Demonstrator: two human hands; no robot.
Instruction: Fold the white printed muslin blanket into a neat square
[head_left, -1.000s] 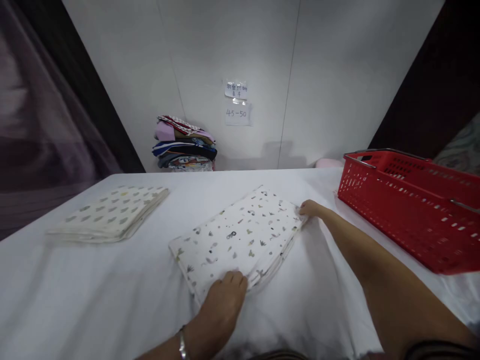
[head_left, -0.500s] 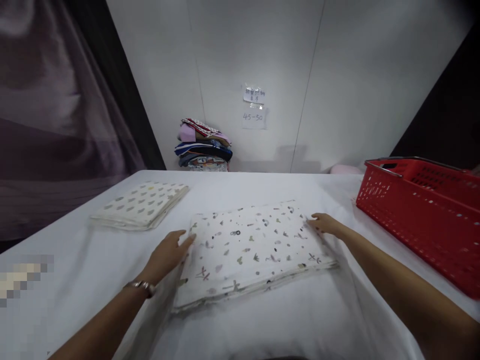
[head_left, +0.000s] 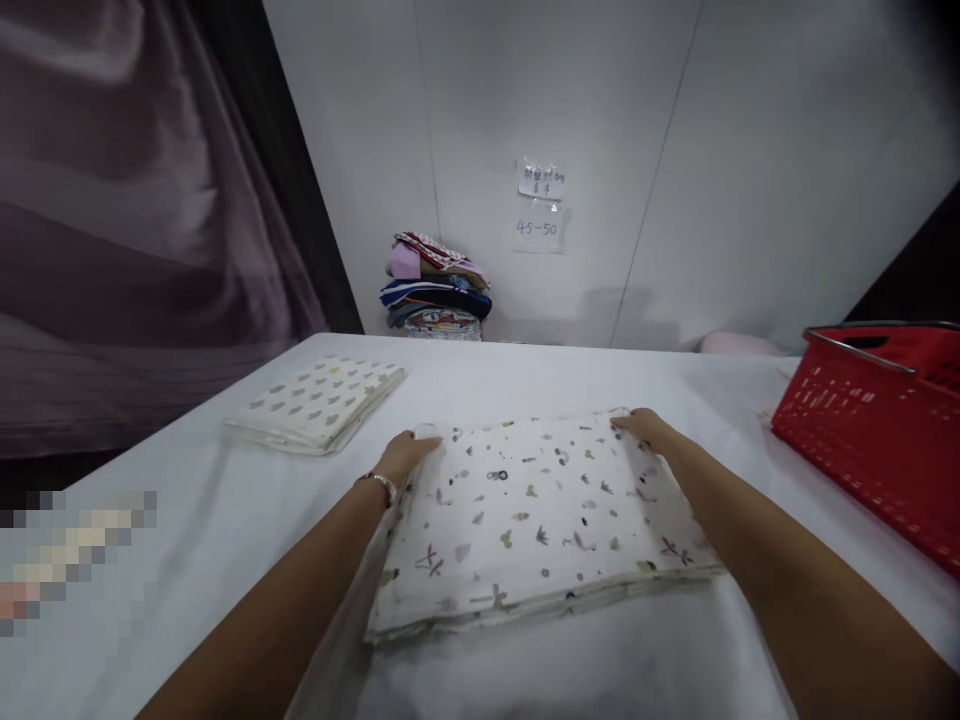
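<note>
A folded white cloth (head_left: 525, 510) printed with small plants and shapes lies in front of me on the white-covered table. At its far left corner, my left hand (head_left: 405, 455) grips the edge, thumb on top and fingers underneath out of sight. My right hand (head_left: 641, 428) pinches the far right corner in the same way. A bracelet circles my left wrist. To the left of this cloth lies another folded cloth (head_left: 319, 403), cream with grey-green motifs, touched by neither hand.
A red plastic basket (head_left: 862, 430) with a metal handle stands at the right. Folded clothes (head_left: 436, 290) are stacked beyond the table's far edge, against a wall bearing paper signs (head_left: 540, 228). A satiny curtain (head_left: 135, 220) hangs at left. A pixelated patch covers the lower left.
Both hands have moved from the sides of the printed cloth to its far corners and closed on them. The view has turned slightly left.
</note>
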